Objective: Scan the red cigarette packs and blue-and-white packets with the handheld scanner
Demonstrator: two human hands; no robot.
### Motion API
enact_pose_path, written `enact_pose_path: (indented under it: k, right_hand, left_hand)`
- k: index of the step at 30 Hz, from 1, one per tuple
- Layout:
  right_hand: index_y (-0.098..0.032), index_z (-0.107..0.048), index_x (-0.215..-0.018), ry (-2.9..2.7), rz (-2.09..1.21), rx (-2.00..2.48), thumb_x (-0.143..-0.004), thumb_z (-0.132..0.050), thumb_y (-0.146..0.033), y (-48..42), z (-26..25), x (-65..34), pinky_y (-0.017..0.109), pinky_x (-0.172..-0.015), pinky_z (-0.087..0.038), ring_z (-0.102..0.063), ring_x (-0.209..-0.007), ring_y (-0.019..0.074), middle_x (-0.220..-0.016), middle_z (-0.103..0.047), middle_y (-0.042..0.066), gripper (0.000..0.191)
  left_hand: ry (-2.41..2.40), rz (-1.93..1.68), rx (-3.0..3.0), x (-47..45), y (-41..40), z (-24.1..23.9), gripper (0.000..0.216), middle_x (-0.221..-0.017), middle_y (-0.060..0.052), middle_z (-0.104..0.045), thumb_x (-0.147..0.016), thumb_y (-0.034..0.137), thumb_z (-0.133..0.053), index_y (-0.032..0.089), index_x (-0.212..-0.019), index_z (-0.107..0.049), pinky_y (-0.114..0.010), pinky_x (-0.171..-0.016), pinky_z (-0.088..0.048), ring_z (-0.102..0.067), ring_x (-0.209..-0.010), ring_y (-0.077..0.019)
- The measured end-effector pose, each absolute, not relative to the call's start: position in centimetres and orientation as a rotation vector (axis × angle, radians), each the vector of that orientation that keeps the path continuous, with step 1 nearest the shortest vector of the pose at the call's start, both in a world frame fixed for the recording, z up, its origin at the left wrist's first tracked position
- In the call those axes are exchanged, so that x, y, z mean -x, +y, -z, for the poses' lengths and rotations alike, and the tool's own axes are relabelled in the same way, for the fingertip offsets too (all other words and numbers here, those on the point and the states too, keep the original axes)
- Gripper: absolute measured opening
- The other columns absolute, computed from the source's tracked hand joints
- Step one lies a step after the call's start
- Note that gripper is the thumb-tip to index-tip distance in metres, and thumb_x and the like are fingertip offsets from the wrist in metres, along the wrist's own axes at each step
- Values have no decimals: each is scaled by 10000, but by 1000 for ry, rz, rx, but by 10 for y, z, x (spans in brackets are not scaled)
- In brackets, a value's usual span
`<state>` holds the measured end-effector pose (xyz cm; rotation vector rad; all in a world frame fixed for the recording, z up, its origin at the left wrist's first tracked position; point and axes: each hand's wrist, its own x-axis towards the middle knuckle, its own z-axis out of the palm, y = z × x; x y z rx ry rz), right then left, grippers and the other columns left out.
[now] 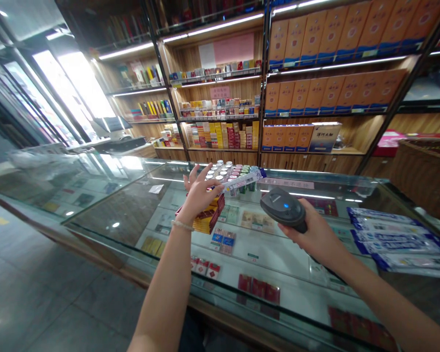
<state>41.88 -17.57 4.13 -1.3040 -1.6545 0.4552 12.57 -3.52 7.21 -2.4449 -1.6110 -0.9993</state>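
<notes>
My right hand [313,232] is wrapped round the handle of a dark barcode scanner [283,208] with a small blue light on top. The scanner points left, over the glass counter. Between the thumb and fingers of my left hand [200,193] is the end of a long, slim white-and-blue packet [244,182], its far end reaching right and printed with a barcode. Under my left hand stands a stack of yellow-and-maroon packs [209,217], partly hidden by the hand. Behind the packet are several small round-topped containers [220,171] in white, pink and green.
Several similar white-and-blue packets [399,242] lie on the right of the glass counter [132,215]. Cigarette packs [223,240] show beneath its glass. A paper slip [156,188] lies at the left. Stocked shelves [220,117] and orange boxes [315,98] line the wall behind.
</notes>
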Motion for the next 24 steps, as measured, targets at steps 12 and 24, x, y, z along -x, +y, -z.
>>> enact_pose_path:
  k: [12, 24]
  right_hand:
    - [-230, -661, -931, -1663, -431, 1295, -743, -693, -342, -174, -38, -420, 405, -851, -568, -673, -913, 257, -1009, -677, 76, 221]
    - [-213, -599, -1053, -1836, -141, 1428, -807, -626, -367, -176, -34, -426, 395, -788, -556, -677, -955, 275, -1130, -601, 97, 292]
  left_hand:
    - [-1662, 1002, 2432, -128, -35, -72, 193, -1670, 39, -442, -953, 409, -666, 316, -898, -826, -743, -1262, -12, -183, -1610, -382]
    - [-1655, 1010, 2440, -129, -36, -74, 183, -1664, 24, -451, -951, 395, -673, 305, -899, -823, -752, -1260, -27, -200, -1608, -375]
